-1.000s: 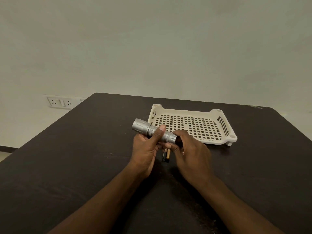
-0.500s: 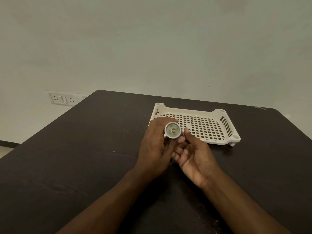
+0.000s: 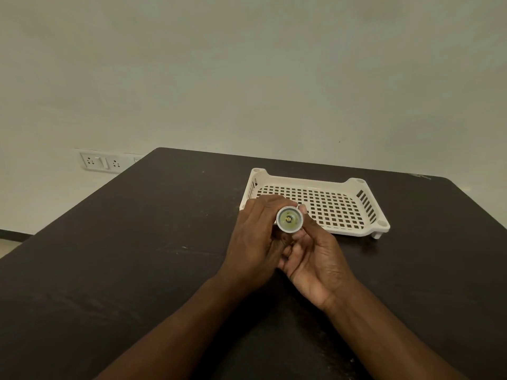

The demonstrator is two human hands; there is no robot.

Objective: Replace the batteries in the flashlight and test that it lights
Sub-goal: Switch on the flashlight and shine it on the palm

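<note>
Just right of the frame's centre, the flashlight [image 3: 289, 219] is held above the dark bench [image 3: 142, 242], lens turned up toward the camera, probably so its light can be checked. The left hand [image 3: 256, 239] wraps the barrel in a closed grip. The right hand [image 3: 315, 259] cups it from below, fingertips on the head. Behind sits a white tray [image 3: 354, 227].

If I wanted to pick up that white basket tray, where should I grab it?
Probably the right side wall of the white basket tray, from the right. It stands raised and slotted, and the hands holding the flashlight block its near left corner.
</note>
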